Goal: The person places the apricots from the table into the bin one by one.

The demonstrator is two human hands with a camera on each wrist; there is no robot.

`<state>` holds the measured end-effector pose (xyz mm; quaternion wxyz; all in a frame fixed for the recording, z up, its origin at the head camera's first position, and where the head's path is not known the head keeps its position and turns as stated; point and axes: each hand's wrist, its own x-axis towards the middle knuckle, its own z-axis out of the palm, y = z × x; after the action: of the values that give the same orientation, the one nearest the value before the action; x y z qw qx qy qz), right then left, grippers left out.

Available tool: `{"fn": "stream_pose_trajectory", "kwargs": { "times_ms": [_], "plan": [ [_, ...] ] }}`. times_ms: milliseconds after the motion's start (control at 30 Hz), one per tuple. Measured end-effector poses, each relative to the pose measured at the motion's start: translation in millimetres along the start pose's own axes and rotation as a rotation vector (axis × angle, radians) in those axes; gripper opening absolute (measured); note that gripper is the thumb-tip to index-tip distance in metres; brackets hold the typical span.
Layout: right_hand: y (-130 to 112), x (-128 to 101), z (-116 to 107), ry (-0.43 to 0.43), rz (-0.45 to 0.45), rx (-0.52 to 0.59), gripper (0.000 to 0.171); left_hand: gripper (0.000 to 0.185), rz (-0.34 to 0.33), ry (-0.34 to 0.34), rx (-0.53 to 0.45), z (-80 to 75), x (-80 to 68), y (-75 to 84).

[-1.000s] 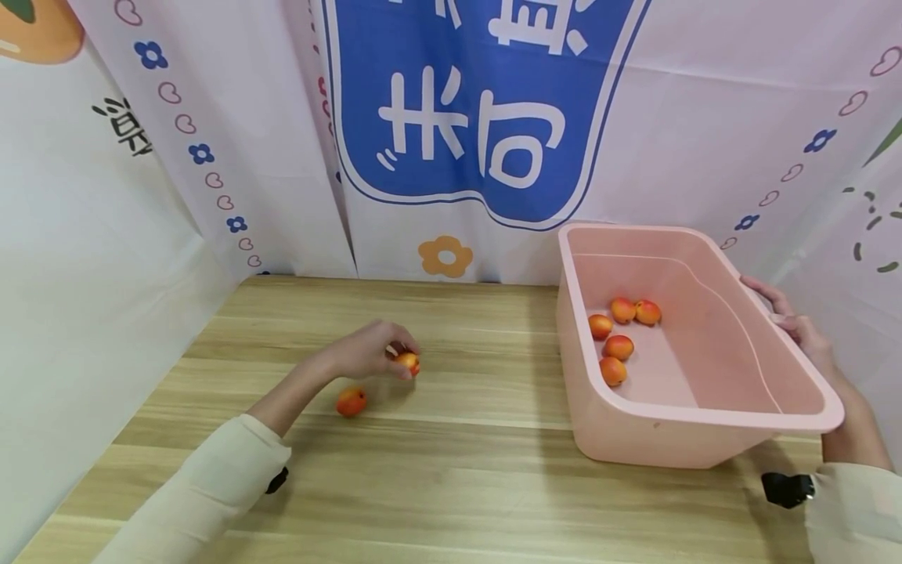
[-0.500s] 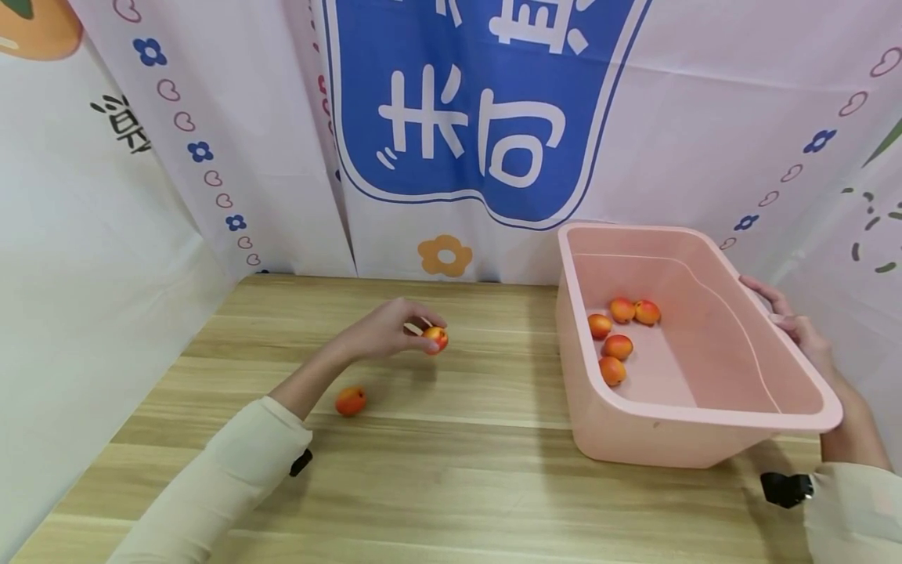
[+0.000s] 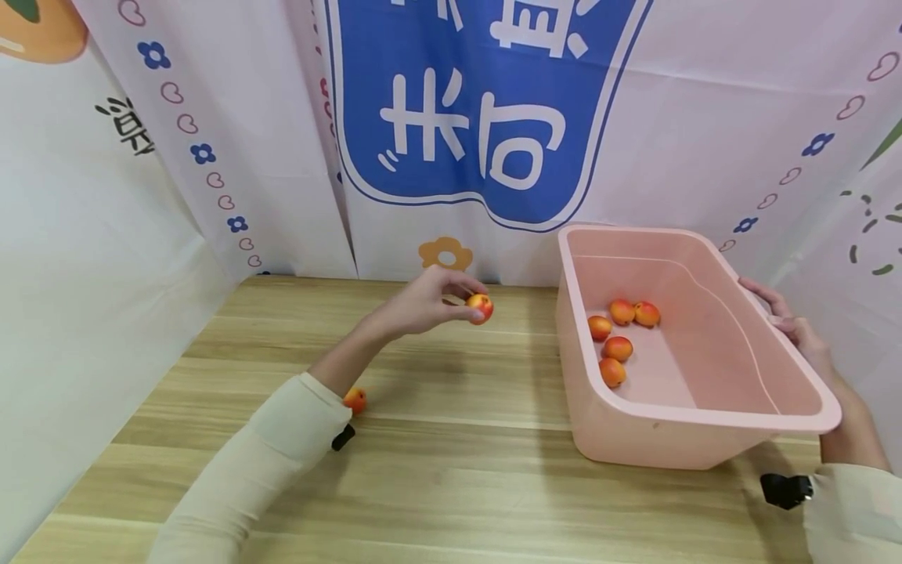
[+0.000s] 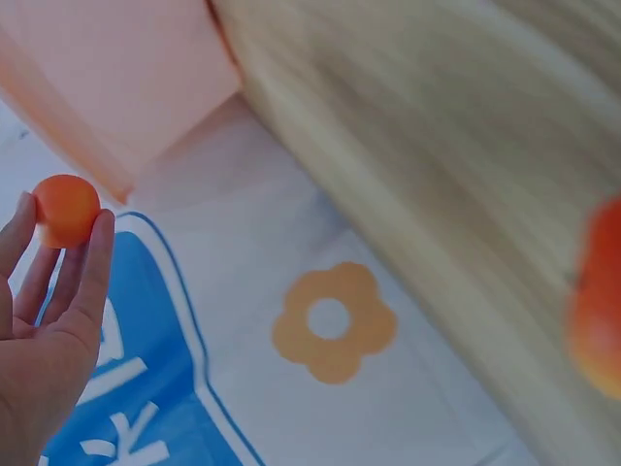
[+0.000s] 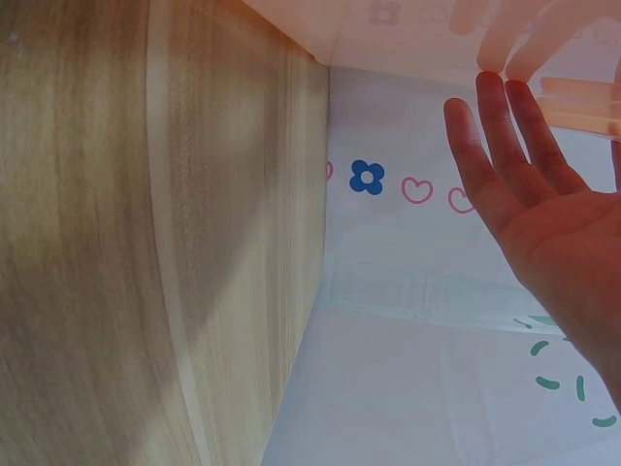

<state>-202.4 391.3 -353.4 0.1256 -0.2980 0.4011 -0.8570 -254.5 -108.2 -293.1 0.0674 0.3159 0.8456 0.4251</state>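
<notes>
My left hand (image 3: 430, 301) is raised above the wooden table (image 3: 451, 470) and pinches a small orange-red fruit (image 3: 481, 308) at its fingertips, left of the pink tub (image 3: 705, 415). The left wrist view shows the same fruit (image 4: 66, 210) between the fingertips. A second fruit (image 3: 355, 400) lies on the table, partly hidden by my left sleeve. Several more fruits (image 3: 618, 347) lie inside the tub. My right hand (image 3: 789, 321) rests with straight fingers (image 5: 495, 146) against the tub's far right rim.
Printed white and blue banners (image 3: 479, 117) close off the back and both sides of the table. A black wrist-camera strap (image 3: 785, 489) sits on my right wrist at the lower right.
My left hand picked the fruit up off the table and carried it up and to the right, toward the tub. The right hand and the tub stayed put.
</notes>
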Motion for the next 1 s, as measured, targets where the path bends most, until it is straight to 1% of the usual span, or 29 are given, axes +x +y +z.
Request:
{"fn": "stream_pose_trajectory", "kwargs": {
  "times_ms": [100, 233, 300, 433, 600, 733, 900, 1000],
  "plan": [
    [0, 0, 0, -0.005, 0.003, 0.016, 0.076, 0.035, 0.012, 0.008, -0.016, 3.9, 10.0, 11.2],
    [0, -1, -2, -0.005, 0.002, 0.019, 0.077, 0.036, 0.04, -0.001, -0.041, 9.6, 22.3, 24.6],
    [0, -1, -2, -0.001, 0.001, 0.007, 0.076, 0.037, 0.044, -0.004, -0.053, 12.7, 28.3, 29.8],
    [1, -1, -2, -0.003, 0.009, 0.021, 0.075, 0.037, 0.048, -0.005, -0.084, 18.5, 39.8, 38.6],
    [2, -1, -3, -0.048, -0.007, 0.062, 0.076, 0.035, 0.057, 0.001, -0.135, 25.8, 53.9, 50.0],
    [2, 0, -5, -0.053, -0.013, 0.029, 0.076, 0.037, 0.053, 0.009, -0.172, 31.8, 64.3, 59.4],
    [2, -1, -6, -0.033, -0.022, -0.046, 0.077, 0.042, 0.05, 0.0, -0.164, 38.5, 77.0, 72.1],
    [1, 0, -6, -0.035, -0.023, -0.066, 0.079, 0.04, 0.053, -0.009, -0.164, 43.1, 84.7, 78.9]
  ]
}}
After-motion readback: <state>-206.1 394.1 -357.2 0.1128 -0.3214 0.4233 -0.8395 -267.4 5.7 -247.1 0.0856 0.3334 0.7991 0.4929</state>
